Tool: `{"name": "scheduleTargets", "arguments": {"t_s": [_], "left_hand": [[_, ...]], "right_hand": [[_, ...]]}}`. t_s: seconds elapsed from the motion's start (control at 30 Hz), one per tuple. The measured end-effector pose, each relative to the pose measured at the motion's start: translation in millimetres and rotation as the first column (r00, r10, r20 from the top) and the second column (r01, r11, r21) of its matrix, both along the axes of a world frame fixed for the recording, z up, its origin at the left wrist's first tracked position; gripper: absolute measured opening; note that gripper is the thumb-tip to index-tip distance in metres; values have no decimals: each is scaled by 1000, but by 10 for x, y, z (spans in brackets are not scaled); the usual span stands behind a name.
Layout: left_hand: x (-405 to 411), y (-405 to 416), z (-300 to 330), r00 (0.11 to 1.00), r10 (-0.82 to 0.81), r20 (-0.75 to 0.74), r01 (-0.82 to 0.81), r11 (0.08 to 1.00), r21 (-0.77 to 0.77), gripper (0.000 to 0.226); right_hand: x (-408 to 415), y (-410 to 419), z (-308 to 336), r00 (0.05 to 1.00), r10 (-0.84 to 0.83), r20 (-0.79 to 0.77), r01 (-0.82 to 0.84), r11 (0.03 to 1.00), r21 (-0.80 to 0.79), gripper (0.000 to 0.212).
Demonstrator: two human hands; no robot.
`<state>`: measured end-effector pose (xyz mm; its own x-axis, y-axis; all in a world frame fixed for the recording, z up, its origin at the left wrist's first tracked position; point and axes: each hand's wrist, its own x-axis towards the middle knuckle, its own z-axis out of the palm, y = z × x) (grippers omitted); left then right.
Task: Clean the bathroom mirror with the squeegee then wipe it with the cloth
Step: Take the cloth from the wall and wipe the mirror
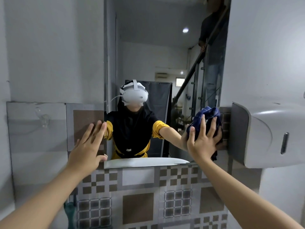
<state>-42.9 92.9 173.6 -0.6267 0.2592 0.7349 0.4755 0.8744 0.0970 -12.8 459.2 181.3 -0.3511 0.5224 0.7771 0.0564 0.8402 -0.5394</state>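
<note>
Blue cloth (206,116): bunched under my right hand (203,139), on the mirror (148,55), low at its right edge.
Right hand: fingers spread, pressing flat.
Left hand (87,146): fingers straight, near together, braced at the mirror's left edge.
Squeegee: in neither hand; that stage is probably done.
Progress: wiping under way; upper glass likely remains.

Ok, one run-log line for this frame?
phase: cloth wipe | right hand: presses blue checked cloth on mirror, lower right | left hand: flat on wall tile at left edge
</note>
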Motion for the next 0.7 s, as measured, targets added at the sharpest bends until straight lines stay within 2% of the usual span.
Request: {"name": "scheduleTargets", "arguments": {"t_s": [0.13, 0.37, 0.53, 0.7], "left_hand": [[-5, -7, -16, 1000, -5, -8, 5, 999, -32, 118], [35, -88, -146, 999, 28, -41, -31, 998, -51, 103], [62, -127, -242, 996, 83, 11, -82, 994, -72, 107], [54, -153, -278, 997, 71, 33, -69, 996, -60, 103]], "right_hand": [[-78, -404, -57, 999, -41, -14, 41, 998, -38, 59], [-197, -1141, -100, 998, 33, -62, -32, 999, 19, 56], [-277, -1644, -106, 994, 63, -89, -49, 987, 152, 55], [-358, -2064, -176, 985, 118, -130, -46, 890, 454, 54]]}}
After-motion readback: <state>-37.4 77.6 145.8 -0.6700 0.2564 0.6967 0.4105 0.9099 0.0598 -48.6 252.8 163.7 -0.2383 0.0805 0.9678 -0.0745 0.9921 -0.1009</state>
